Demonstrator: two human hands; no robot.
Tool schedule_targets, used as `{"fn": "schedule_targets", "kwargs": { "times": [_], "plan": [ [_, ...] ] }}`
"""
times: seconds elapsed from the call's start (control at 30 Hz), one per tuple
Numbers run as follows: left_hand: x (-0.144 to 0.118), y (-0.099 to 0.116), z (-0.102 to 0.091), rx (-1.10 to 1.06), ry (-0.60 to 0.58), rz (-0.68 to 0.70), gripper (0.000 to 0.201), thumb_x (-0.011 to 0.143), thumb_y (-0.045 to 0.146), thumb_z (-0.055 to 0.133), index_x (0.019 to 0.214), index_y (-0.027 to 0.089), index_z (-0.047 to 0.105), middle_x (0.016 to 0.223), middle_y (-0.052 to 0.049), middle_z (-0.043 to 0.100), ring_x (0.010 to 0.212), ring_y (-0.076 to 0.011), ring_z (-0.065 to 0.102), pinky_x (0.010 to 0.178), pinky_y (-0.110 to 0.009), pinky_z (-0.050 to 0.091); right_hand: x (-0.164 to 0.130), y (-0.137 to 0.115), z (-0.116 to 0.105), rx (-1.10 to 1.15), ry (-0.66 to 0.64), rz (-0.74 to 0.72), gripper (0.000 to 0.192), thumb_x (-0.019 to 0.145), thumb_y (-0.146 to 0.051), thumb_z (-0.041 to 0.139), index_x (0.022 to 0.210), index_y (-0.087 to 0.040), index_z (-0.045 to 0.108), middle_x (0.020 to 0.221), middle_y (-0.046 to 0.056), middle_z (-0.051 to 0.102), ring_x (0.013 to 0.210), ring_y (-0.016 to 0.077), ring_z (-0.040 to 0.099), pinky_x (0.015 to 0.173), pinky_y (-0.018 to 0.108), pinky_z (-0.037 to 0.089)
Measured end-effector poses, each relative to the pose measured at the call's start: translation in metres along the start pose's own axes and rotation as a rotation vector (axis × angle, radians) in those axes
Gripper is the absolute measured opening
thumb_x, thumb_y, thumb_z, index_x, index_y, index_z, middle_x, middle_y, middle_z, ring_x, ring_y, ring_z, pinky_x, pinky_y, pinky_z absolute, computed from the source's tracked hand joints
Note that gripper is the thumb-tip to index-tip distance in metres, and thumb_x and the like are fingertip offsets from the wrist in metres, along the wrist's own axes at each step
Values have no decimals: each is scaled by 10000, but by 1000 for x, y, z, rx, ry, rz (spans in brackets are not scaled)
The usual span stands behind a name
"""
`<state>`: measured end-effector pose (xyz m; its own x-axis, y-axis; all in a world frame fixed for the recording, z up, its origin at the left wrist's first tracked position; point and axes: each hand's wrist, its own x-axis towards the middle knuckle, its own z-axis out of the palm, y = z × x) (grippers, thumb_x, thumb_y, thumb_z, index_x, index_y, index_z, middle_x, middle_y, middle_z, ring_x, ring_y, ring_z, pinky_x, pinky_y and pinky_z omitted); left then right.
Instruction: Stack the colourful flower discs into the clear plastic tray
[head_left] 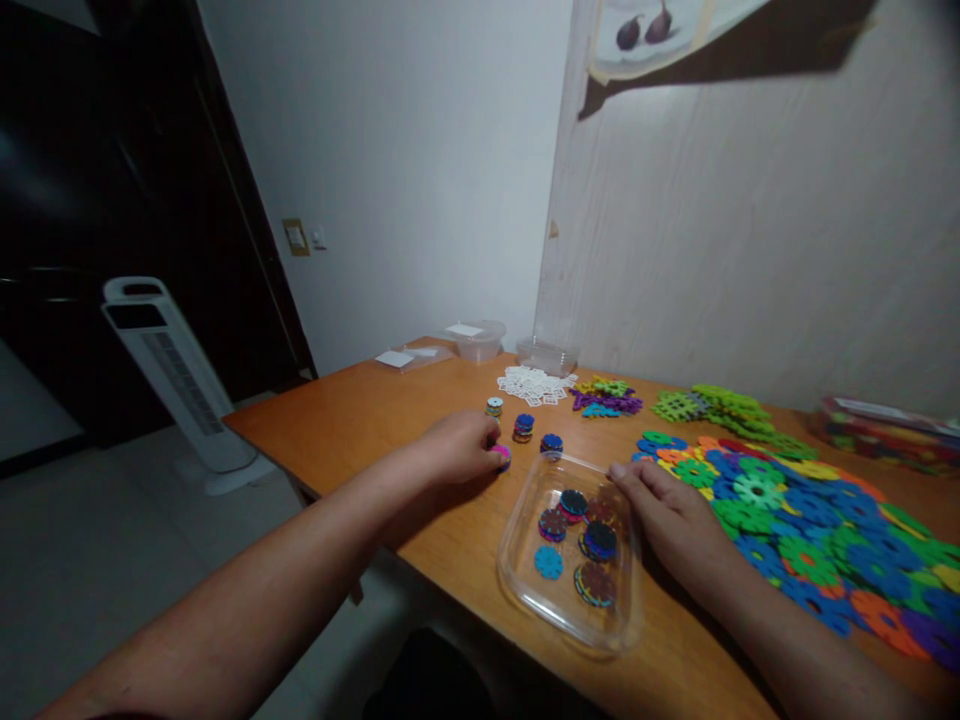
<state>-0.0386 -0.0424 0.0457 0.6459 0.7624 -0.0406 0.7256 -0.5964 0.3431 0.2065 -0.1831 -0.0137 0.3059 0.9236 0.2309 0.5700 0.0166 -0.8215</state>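
Note:
My left hand (461, 448) has its fingers closed around a small stack of notched plastic discs (501, 457) with a pink one on top, standing on the table. Its fingertips are partly hidden. My right hand (670, 515) grips the right rim of a clear plastic tray (523, 592) at the table's near edge. Inside the tray lie several short stacks of discs, topped dark blue (574, 503) or brown (594, 584), and a light blue disc (548, 562). Beyond my left hand stand a white-topped stack (493, 406) and two blue-topped stacks (523, 427).
Many larger colourful notched discs (814, 555) spread over the right of the wooden table (337, 425). Behind are white pieces (534, 384), purple and green pieces (606, 397), clear containers (480, 342) and a filled bag (892, 432). A tower fan (180, 370) stands left.

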Motion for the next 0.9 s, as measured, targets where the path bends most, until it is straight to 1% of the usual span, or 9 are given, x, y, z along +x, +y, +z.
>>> {"fn": "schedule_targets", "kwargs": {
  "times": [0.23, 0.43, 0.5, 0.57, 0.6, 0.67, 0.73, 0.83, 0.9],
  "plan": [
    [2, 3, 2, 60, 36, -21, 294, 841, 472, 598, 829, 186, 667, 794, -70, 659, 655, -148, 482, 608, -311, 308, 1, 2, 1, -14, 1, 6, 454, 919, -636, 488, 740, -225, 562, 691, -13, 538, 680, 194, 518, 620, 307, 398],
    [0, 2, 2, 37, 103, -21, 167, 799, 346, 627, 832, 184, 644, 757, -47, 633, 644, -132, 472, 587, -290, 301, 1, 2, 1, -1, -9, 17, 457, 918, -642, 487, 760, -222, 574, 705, -12, 545, 705, 198, 522, 635, 310, 406],
    [-3, 5, -4, 25, 162, 34, 163, 792, 325, 631, 858, 177, 646, 772, -44, 629, 667, -132, 481, 600, -282, 322, 1, 1, 0, 7, -7, 14, 450, 920, -636, 491, 760, -223, 573, 699, -17, 535, 700, 192, 511, 626, 303, 404],
    [-9, 13, -12, 0, 214, 162, 190, 807, 336, 622, 888, 168, 658, 822, -50, 637, 709, -135, 501, 628, -276, 352, 0, 0, 0, 9, 0, 9, 441, 923, -625, 498, 756, -223, 572, 689, -23, 529, 691, 186, 502, 621, 297, 400],
    [-14, 20, -17, -18, 217, 237, 208, 827, 346, 609, 913, 166, 669, 852, -56, 642, 734, -140, 514, 645, -277, 366, -1, -1, 0, 9, 4, 8, 439, 923, -621, 501, 752, -223, 572, 684, -24, 529, 685, 182, 499, 620, 296, 397],
    [-27, 35, -25, -45, 172, 374, 217, 842, 331, 604, 964, 173, 689, 906, -62, 653, 773, -146, 535, 680, -281, 387, -1, -2, 1, 11, 11, 9, 434, 922, -613, 509, 750, -220, 579, 682, -23, 538, 676, 179, 498, 622, 296, 397],
    [-40, 52, -30, -30, 70, 468, 222, 833, 320, 629, 1005, 204, 708, 919, -54, 663, 783, -153, 549, 696, -287, 392, -1, -3, 1, 20, 13, 6, 424, 921, -603, 519, 763, -217, 594, 688, -21, 551, 677, 178, 503, 625, 296, 400],
    [-54, 71, -29, 56, -137, 484, 130, 836, 283, 637, 919, 233, 723, 773, -32, 659, 679, -153, 529, 669, -308, 368, -1, -3, 1, 29, 13, 4, 413, 922, -594, 529, 777, -214, 607, 689, -17, 563, 680, 181, 512, 619, 294, 405],
    [-58, 77, -24, 133, -197, 496, 65, 814, 246, 657, 834, 243, 719, 718, -26, 657, 642, -158, 520, 696, -332, 358, -1, -3, 1, 38, 14, 2, 418, 922, -596, 529, 769, -215, 605, 685, -15, 567, 680, 184, 519, 617, 294, 411]
  ]
}}
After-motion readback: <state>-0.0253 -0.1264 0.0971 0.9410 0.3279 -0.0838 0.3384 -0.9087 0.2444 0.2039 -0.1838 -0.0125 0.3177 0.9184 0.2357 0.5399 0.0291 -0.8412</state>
